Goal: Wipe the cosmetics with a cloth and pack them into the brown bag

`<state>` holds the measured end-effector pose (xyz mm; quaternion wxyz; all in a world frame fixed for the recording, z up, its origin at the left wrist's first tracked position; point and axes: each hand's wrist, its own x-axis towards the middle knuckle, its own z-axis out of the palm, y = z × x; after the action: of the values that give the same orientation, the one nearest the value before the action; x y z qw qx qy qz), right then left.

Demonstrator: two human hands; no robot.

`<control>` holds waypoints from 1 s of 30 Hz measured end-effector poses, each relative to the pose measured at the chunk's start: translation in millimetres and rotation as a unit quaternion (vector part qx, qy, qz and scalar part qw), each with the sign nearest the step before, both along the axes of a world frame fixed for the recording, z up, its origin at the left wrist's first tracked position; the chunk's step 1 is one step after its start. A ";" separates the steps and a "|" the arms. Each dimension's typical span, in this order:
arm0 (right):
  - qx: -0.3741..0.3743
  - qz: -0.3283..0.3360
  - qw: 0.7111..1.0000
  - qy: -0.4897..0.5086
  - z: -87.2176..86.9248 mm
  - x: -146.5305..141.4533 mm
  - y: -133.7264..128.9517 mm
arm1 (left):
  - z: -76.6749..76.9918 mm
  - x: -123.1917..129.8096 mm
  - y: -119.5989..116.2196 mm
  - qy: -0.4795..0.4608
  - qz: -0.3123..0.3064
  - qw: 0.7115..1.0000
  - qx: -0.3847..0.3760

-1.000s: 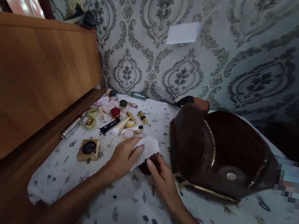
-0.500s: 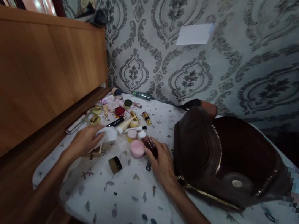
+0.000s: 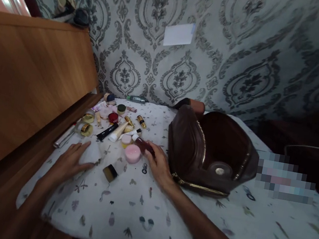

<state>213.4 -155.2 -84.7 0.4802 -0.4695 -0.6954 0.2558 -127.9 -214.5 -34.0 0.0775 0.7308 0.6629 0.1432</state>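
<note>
On the printed white sheet, my right hand [image 3: 158, 165] has its fingers round the lower end of a dark reddish bottle with a white cap [image 3: 143, 144]. A pink round jar [image 3: 132, 154] sits just in front of that bottle. My left hand [image 3: 69, 161] is spread, its thumb apart from the fingers, over a pale white item [image 3: 91, 153] whose kind I cannot make out. Between the hands lies a dark box-shaped item [image 3: 110, 173]. Beyond are a cream tube [image 3: 118, 131], a black tube [image 3: 107, 131] and a red-lidded jar [image 3: 113, 118].
An open brown handbag [image 3: 179, 147] stands right of my right hand. Gold-capped jars [image 3: 86, 129] and a long slim tube [image 3: 64, 135] lie by the wooden panel [image 3: 30, 80] on the left. A green clear tube [image 3: 136, 99] rests near the patterned wall [image 3: 182, 78].
My left hand has let go of the white item and opened, drawing back slightly. My right hand stays at the reddish bottle. The view has swung right.
</note>
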 end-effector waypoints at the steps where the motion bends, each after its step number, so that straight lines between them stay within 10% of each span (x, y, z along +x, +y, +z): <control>1: -0.010 0.001 1.000 0.024 -0.1 0.7 -0.1 | 0.3 0.9 1.1 -0.011 0.008 1.000 0.004; 11: -0.117 0.115 0.958 0.233 5.8 -19.7 27.8 | 5.0 15.3 18.2 -0.258 0.001 0.965 0.039; 30: -0.094 0.117 0.973 0.175 6.6 -30.3 44.1 | 10.6 52.6 17.6 -0.345 -0.063 0.936 -0.003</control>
<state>183.1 -111.1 -78.1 0.5153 -0.3760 -0.6232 0.4525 -75.4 -196.9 -23.4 0.3126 0.6762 0.5484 0.3798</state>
